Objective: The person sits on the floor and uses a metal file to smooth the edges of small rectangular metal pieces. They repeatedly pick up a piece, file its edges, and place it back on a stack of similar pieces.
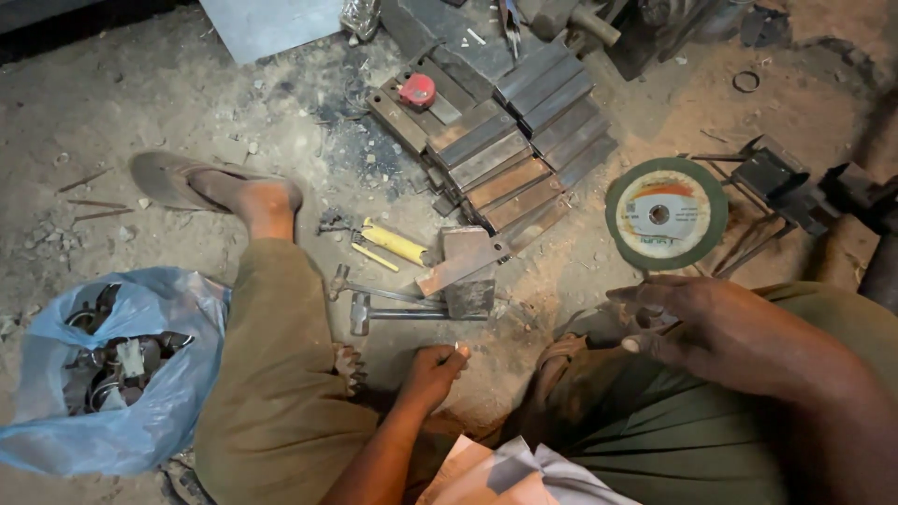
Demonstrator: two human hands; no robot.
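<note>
My left hand [432, 369] rests low by the dusty floor between my knees, fingers curled in with nothing visible in them. Just beyond it lie a steel hammer [412, 314] and a second smaller hammer [339, 281]. My right hand [669, 323] hovers over my right knee, fingers pinched around a small dark metal part [648, 318] that I cannot make out well. A green cutting disc [666, 213] lies flat on the floor right above that hand. A steel block [468, 271] with a flat strip on it stands near the hammers.
A stack of flat steel bars [524, 140] carries a red tape measure [417, 91]. A yellow-handled tool [393, 243] lies by my sandalled left foot [215, 187]. A blue plastic bag [112, 374] of metal parts sits left. A dark metal frame [776, 182] stands right.
</note>
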